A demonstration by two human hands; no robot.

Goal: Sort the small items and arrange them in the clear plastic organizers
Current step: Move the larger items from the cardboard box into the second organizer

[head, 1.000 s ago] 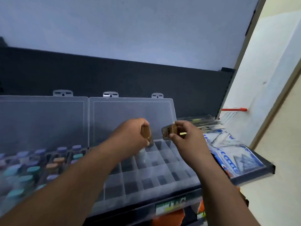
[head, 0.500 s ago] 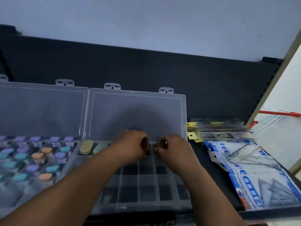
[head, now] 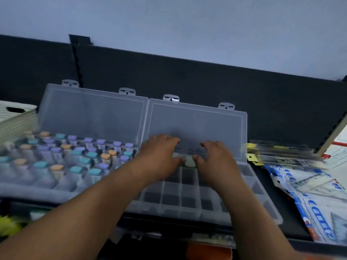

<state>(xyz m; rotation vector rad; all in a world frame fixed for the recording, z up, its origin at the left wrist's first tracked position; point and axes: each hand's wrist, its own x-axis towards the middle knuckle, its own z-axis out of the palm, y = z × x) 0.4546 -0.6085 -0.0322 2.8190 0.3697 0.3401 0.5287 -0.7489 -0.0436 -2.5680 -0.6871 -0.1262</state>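
Note:
Two clear plastic organizers stand side by side on a dark shelf with their lids up. The left organizer is packed with small vials capped in purple, teal and orange. The right organizer shows mostly bare compartments. My left hand and my right hand lie over its back row, fingers spread forward and down. A small pale item sits in a back compartment between my two thumbs. What lies under my palms is hidden.
A white woven basket stands at the far left. Right of the organizers lie clear packs with yellow tags and blue-printed plastic packets. A black back panel closes the shelf behind.
Both hands came down from holding small brown items in the air to the right organizer's back row, and their fingers have spread out. The view swung left.

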